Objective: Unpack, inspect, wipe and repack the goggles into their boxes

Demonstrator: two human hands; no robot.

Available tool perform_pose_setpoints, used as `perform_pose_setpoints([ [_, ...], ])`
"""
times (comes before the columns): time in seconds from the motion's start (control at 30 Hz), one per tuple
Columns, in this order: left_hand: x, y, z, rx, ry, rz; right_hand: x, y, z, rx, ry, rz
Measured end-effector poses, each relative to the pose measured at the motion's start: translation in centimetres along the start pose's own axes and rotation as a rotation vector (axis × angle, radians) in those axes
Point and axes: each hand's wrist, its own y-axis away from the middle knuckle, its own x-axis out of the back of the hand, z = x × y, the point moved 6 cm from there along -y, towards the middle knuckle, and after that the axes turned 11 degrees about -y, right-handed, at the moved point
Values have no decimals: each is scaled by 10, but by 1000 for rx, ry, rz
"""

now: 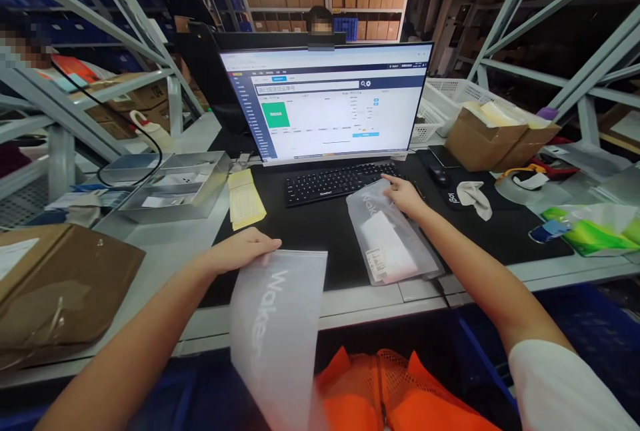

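My left hand point(250, 247) pinches the top corner of a frosted plastic bag point(280, 324) printed with "Waker" lettering. That bag hangs over the desk's front edge, its lower end blurred near my lap. On the right, a second frosted bag point(370, 217) lies on the black desk mat point(330, 271). Inside it is a whitish item with a barcode label point(377, 263). My right hand point(404, 194) grips this bag's upper right edge, with the index finger stretched toward the keyboard point(340, 184). The thumb is partly hidden.
A lit monitor point(325, 107) stands behind the keyboard. Yellow slips point(246, 201) and a metal tray point(175, 184) lie left, beside a cardboard box point(65, 291). To the right are a mouse point(439, 176), tape roll point(523, 184), open carton point(485, 137) and green packet point(595, 227). Other people are beyond.
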Motion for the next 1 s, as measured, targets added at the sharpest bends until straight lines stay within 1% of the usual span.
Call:
perform_pose_setpoints([
  [0.03, -9, -15, -11, 5, -77, -24, 0, 6, -7, 52, -42, 1],
  [0.1, -20, -40, -30, -1, -158, 28, 3, 22, -26, 191, -167, -17],
  [0.2, -22, -64, -45, -28, -185, 228, 13, 55, -58, 374, -365, -87],
  [0.27, -20, -73, -47, -37, -208, 362, 20, 74, -74, 420, -420, -98],
  [0.33, -17, -80, -45, -39, -239, 466, 24, 89, -86, 445, -436, -57],
  [0.43, -18, -85, -33, -61, -266, 580, 19, 100, -94, 463, -435, 28],
  [0.5, -21, -85, -23, -80, -248, 637, 7, 101, -95, 458, -433, 49],
  [0.57, -26, -82, -10, -104, -193, 669, -9, 98, -94, 439, -441, 32],
  [0.67, -34, -71, 8, -158, -43, 692, -32, 90, -94, 403, -451, -15],
  [0.73, -36, -59, 17, -190, 87, 708, -42, 84, -95, 396, -435, -13],
  [0.83, -35, -38, 27, -260, 295, 700, -49, 76, -96, 410, -363, 72],
  [0.9, -31, -26, 32, -301, 385, 679, -51, 71, -96, 419, -318, 127],
  [0.93, -28, -22, 35, -309, 412, 675, -52, 68, -96, 419, -314, 131],
  [1.0, -19, -19, 39, -295, 442, 688, -55, 62, -95, 413, -343, 88],
])
